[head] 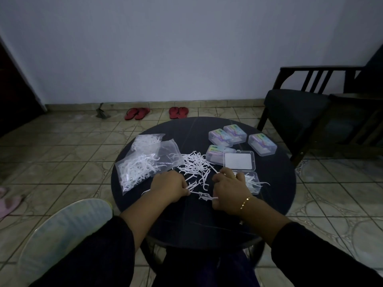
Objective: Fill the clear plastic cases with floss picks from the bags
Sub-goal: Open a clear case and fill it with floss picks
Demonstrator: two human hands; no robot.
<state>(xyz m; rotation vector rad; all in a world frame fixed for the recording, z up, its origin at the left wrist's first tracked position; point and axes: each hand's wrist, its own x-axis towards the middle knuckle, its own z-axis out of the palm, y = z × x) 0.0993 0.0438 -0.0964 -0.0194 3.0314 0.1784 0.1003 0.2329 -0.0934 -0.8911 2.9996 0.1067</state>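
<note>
From the head view, the left hand (pixel 169 186) is pinching loose floss picks (pixel 194 164) with curled fingers on the dark tabletop (pixel 275 183). The right hand (pixel 229 189) is gripping picks beside the open case (pixel 251 180). Two bags (pixel 143 162) are lying left; four closed cases (pixel 262 144) are sitting behind.
</note>
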